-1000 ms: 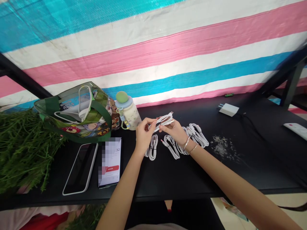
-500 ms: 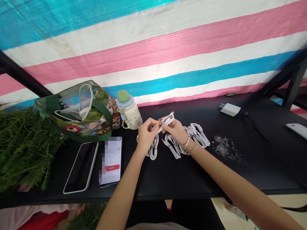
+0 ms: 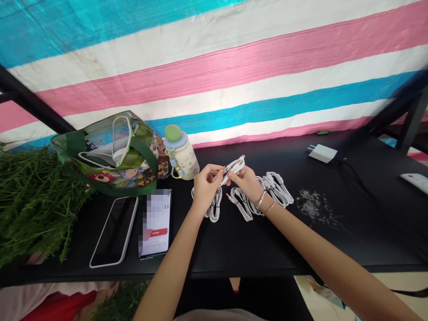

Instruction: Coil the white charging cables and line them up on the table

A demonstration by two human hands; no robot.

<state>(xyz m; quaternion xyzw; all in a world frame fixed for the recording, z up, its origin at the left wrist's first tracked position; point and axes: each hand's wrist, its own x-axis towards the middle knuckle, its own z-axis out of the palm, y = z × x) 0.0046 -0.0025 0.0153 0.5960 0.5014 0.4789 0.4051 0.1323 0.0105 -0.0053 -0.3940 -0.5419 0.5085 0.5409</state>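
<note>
Between my two hands a coiled white charging cable (image 3: 236, 165) is held above the black table, its metal plug pointing up and right. My left hand (image 3: 207, 185) pinches the coil's left side, where a dark tie shows at the fingertips. On the other side, my right hand (image 3: 246, 182) grips the coil between thumb and fingers. Beneath my left hand lies a bundled white cable (image 3: 214, 209), partly covered. Several more tied white cables (image 3: 241, 206) rest below and beside my right hand, with another group (image 3: 278, 189) to the right of my wrist.
At left are a white-edged phone (image 3: 114, 232), a lit phone (image 3: 157, 223), a clear printed bag (image 3: 123, 171), a bottle (image 3: 184, 158) and green plants (image 3: 36, 200). Rightward lie whitish scraps (image 3: 316, 206), a white charger (image 3: 323, 153) and a black cord (image 3: 363, 185). A striped sheet (image 3: 214, 76) hangs behind.
Both hands stay nearly still on the cable; the coil shifts slightly in the fingers. The number on the lit phone goes from 32 to 33. The whole view moves a little.
</note>
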